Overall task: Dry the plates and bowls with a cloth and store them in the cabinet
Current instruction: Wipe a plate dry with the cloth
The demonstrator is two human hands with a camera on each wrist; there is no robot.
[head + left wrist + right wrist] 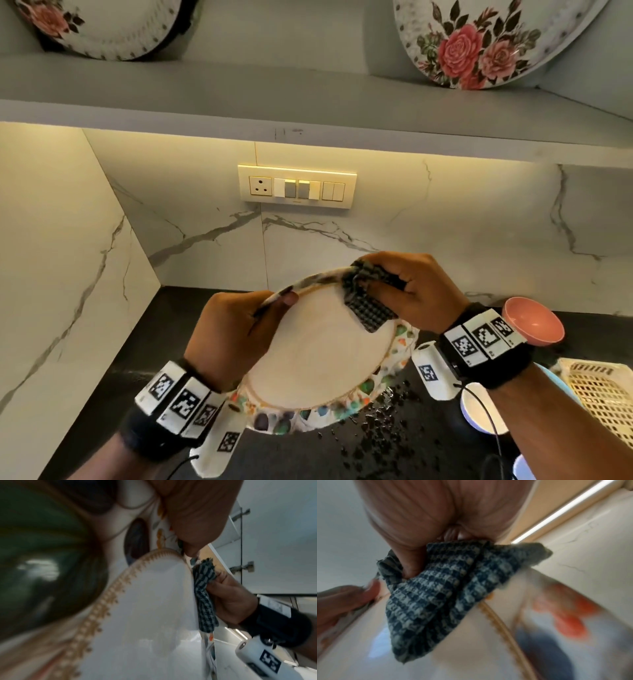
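A white plate (322, 359) with a coloured patterned rim and a gold ring is held tilted above the black counter. My left hand (236, 329) grips its left rim, thumb on the face. My right hand (400, 291) holds a dark checked cloth (368, 301) bunched over the plate's far rim, and a corner of it hangs onto the face. The left wrist view shows the plate's face (145, 608) up close with the cloth (205, 596) at its edge. Across the rim of the plate (513, 655) in the right wrist view lies the cloth (440, 592).
A pink bowl (534, 322) stands on the black counter (137, 370) at the right, with a white bowl (479, 414) and a cream perforated basket (603, 394) nearer me. Water drops (383, 425) dot the counter. Overhead, a shelf (308, 113) bears two floral plates (479, 44). A switch panel (297, 187) is on the marble wall.
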